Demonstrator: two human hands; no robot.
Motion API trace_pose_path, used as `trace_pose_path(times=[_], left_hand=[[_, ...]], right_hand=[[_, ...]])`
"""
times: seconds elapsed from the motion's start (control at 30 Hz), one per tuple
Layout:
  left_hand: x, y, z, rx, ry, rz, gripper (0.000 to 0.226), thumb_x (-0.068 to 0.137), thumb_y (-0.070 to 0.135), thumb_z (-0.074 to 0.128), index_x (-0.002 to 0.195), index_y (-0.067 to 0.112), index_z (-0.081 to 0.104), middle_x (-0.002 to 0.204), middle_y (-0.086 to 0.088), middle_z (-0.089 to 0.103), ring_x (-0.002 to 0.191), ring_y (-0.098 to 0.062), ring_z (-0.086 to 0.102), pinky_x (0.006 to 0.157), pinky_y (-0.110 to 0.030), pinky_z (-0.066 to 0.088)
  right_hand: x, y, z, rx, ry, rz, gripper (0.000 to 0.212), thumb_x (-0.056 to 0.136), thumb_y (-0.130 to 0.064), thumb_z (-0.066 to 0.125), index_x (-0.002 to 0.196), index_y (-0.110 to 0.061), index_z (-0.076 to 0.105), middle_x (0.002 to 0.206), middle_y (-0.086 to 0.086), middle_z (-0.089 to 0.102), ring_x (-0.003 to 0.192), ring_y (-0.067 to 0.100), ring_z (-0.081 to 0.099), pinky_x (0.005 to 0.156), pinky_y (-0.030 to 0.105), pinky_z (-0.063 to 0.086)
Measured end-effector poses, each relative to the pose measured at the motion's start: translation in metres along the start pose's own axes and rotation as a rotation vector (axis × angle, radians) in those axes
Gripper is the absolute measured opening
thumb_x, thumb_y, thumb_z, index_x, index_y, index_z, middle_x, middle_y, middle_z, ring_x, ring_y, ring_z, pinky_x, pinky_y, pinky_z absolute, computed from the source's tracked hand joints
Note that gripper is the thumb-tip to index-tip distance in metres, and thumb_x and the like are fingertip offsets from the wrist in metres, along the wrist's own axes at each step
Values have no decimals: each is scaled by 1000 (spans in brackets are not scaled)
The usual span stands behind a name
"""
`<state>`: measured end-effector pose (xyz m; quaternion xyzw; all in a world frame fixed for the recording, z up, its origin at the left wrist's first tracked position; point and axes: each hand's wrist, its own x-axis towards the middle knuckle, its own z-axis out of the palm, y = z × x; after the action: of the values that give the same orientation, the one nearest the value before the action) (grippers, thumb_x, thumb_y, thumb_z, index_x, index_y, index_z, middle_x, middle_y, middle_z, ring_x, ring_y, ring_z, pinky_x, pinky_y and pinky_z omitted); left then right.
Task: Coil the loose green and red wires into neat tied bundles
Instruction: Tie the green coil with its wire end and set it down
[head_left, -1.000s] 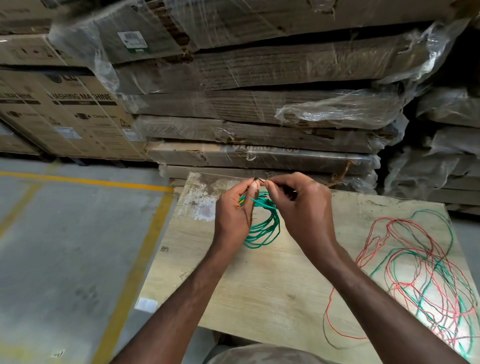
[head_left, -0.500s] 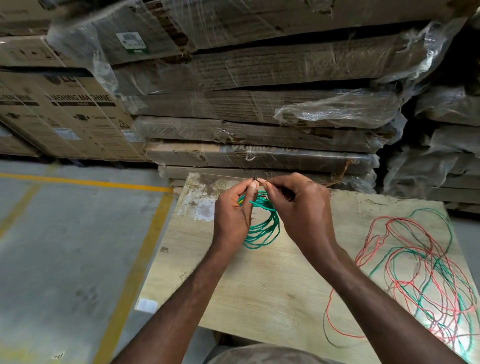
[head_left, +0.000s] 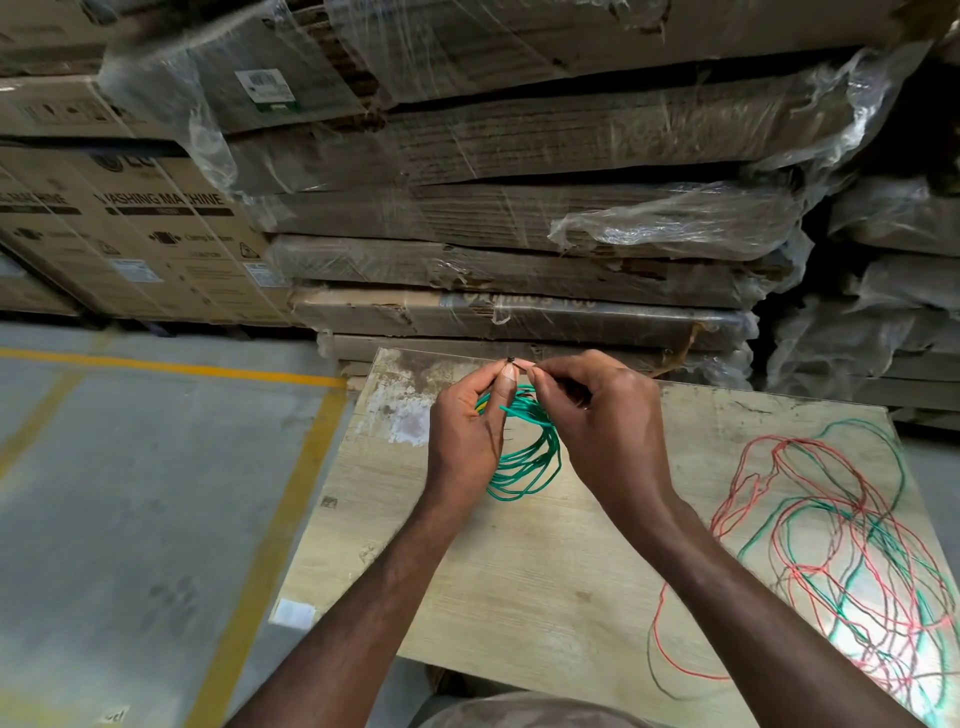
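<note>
I hold the green coil up above the plywood board, left hand pinching its top loops so they cannot spring apart while right hand pinches the small dark tie there, the loose red and green tangle waiting on the board's right.

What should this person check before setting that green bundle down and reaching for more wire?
1. Green coil gathered in tidy loops: ok.
2. Both hands on it: ok; left hand and right hand pinch at the coil's top.
3. Small dark tie at the fingertips fully fastened: cannot tell.
4. Loose end tucked in: not ok, it sticks out.
5. Bare space on the wooden board to set it down: ok.
6. Loose red and green wires coiled: not ok, tangled at right.
</note>
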<state>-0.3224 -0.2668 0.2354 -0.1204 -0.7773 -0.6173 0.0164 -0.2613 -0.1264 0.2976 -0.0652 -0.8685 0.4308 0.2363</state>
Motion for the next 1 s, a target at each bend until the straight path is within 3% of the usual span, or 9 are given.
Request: trace_pose_path(times=[0.27, 0.73, 0.93, 1.0], left_hand=[[0, -2, 1, -6, -2, 3, 27, 113, 34, 56, 114, 21, 79, 96, 9, 79, 89, -7, 73, 80, -38, 61], [-2, 3, -1, -19, -7, 17, 20, 111, 25, 62, 120, 21, 80, 103, 10, 82, 98, -7, 77, 86, -32, 62], [0, -3, -1, 34, 18, 1, 30, 111, 32, 61, 128, 14, 78, 112, 3, 82, 106, -11, 77, 93, -42, 64], [-1, 0, 0, 31, 13, -5, 30, 111, 33, 62, 129, 15, 78, 112, 5, 82, 107, -11, 77, 94, -42, 64]], right_hand=[[1, 1, 1, 14, 13, -19, 11, 99, -21, 76, 102, -16, 85, 80, -5, 70, 72, 10, 62, 67, 27, 49], [1, 4, 1, 19, 33, -20, 10, 100, -21, 75, 102, -16, 84, 83, -4, 73, 74, 10, 65, 69, 35, 55], [-2, 2, 2, 76, 65, 37, 11, 99, -24, 78, 107, -23, 86, 95, -12, 81, 84, 4, 73, 73, 15, 53], [-3, 3, 3, 94, 70, 66, 11, 99, -24, 79, 107, -25, 86, 96, -14, 82, 83, 3, 74, 73, 17, 55]])
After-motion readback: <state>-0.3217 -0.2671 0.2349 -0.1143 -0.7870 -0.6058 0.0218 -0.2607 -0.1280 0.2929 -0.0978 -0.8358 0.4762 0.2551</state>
